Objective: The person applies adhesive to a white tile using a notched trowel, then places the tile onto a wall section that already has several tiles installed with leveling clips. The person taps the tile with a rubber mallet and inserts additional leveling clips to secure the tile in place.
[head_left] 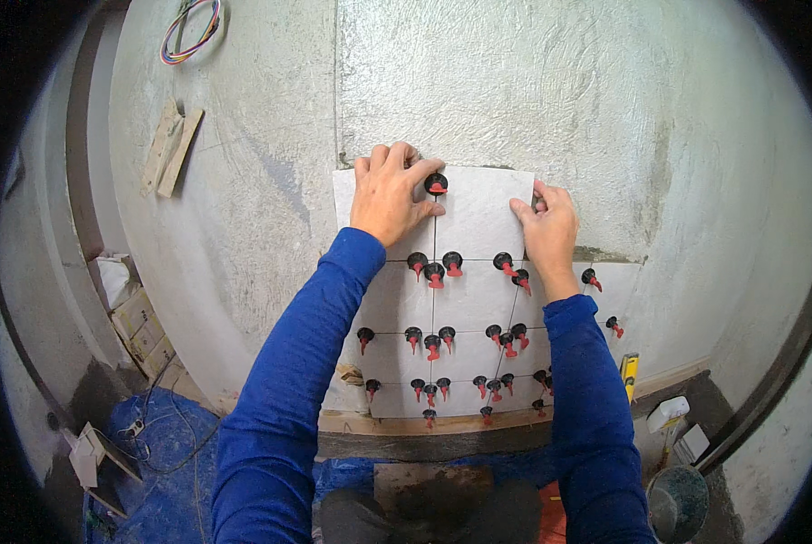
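My left hand (390, 194) lies against the upper left white wall tile (412, 243). Its thumb and index finger are apart, above and below a black tile-levelling cap with a red handle (436, 185) at the seam. To the right of that seam is another white tile (485, 216). My right hand (551, 231) grips this tile's right edge, thumb on the face and fingers at the side. Beneath, rows of white tiles (465, 310) carry several more black and red levelling caps (452, 264) along their joints.
Rough grey wall (515, 82) surrounds the tiles. Wooden pieces (172, 150) and coiled coloured wires (191, 32) are at upper left. A yellow level (629, 374) leans at lower right, near a bucket (678, 503). Blue sheeting (166, 453) and a cable (195, 444) cover floor at left.
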### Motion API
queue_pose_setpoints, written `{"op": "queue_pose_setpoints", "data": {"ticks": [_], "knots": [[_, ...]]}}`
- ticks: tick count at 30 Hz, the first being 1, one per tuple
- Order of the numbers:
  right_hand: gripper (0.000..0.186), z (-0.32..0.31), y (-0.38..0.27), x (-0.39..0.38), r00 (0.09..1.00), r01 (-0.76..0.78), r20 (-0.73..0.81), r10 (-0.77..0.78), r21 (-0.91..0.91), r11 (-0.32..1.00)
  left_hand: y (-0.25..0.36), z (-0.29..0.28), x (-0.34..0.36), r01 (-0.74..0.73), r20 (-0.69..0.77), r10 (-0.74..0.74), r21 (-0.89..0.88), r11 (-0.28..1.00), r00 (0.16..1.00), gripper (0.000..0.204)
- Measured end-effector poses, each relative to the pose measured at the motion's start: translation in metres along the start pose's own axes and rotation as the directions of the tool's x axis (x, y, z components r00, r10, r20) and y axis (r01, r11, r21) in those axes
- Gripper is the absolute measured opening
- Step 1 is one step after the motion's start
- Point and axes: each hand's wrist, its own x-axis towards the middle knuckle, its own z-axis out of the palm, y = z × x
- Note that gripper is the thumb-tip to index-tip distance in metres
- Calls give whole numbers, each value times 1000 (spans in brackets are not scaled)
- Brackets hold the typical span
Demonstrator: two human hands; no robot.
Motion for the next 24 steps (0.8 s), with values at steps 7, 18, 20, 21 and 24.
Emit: {"op": "queue_pose_setpoints", "data": {"ticks": [7, 18, 20, 21, 24], "knots": [[51, 3, -5, -1, 1000, 2, -21, -2, 1, 1000, -6, 0, 3, -28, 57, 27, 19, 999, 998, 68], [53, -11, -15, 4, 994, 78, 90, -65, -153, 985, -2, 4, 0, -34, 2, 34, 34, 999, 999, 66], [53, -9, -29, 2, 976, 216, 47, -211, -224, 950, -3, 3, 0, -32, 9, 32, 34, 999, 999, 66], [53, -6, -40, -3, 946, 315, 9, -323, -244, 917, -4, 3, 0, -27, 24, 26, 35, 999, 999, 66], [47, 4, -69, -7, 890, 447, 113, -442, -19, 895, -5, 4, 1, -26, 30, 26, 29, 999, 999, 63]]}}
